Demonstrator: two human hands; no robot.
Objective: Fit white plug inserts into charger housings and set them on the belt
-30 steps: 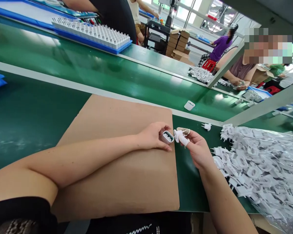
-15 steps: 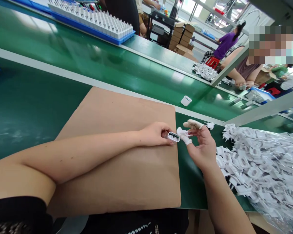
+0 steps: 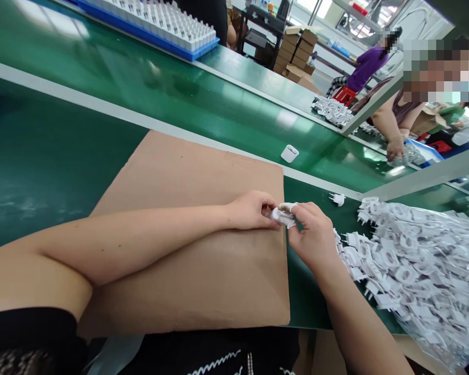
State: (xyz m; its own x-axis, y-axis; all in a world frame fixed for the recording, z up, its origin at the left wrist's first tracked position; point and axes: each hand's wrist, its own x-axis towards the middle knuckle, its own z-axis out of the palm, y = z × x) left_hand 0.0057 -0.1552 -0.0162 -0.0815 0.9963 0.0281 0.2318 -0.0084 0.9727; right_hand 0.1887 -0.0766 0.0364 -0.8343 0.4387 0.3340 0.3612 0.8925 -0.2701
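Note:
Over the right edge of the cardboard sheet (image 3: 203, 271), my left hand (image 3: 250, 209) is closed around a white charger housing (image 3: 274, 214), mostly covered by fingers. My right hand (image 3: 315, 232), with white finger covers on thumb and forefinger, pinches a white plug cap against the housing's open end. The cap is largely hidden, so I cannot tell how far it sits in. Just right of my right hand lies a loose white plug cap with pins (image 3: 338, 199). A big heap of the same plug caps (image 3: 410, 265) spreads beyond it, partly under clear plastic.
A single white housing (image 3: 289, 153) stands on the green belt (image 3: 234, 122) beyond a pale rail. At the back left is a blue tray (image 3: 195, 54) with rows of white pieces. A slanted metal post (image 3: 375, 104) rises at right; co-workers sit beyond.
My right hand has moved left and closed in, bringing the plug cap onto the housing's open end. The housing on the belt has shifted left. My left hand stays nearly in place.

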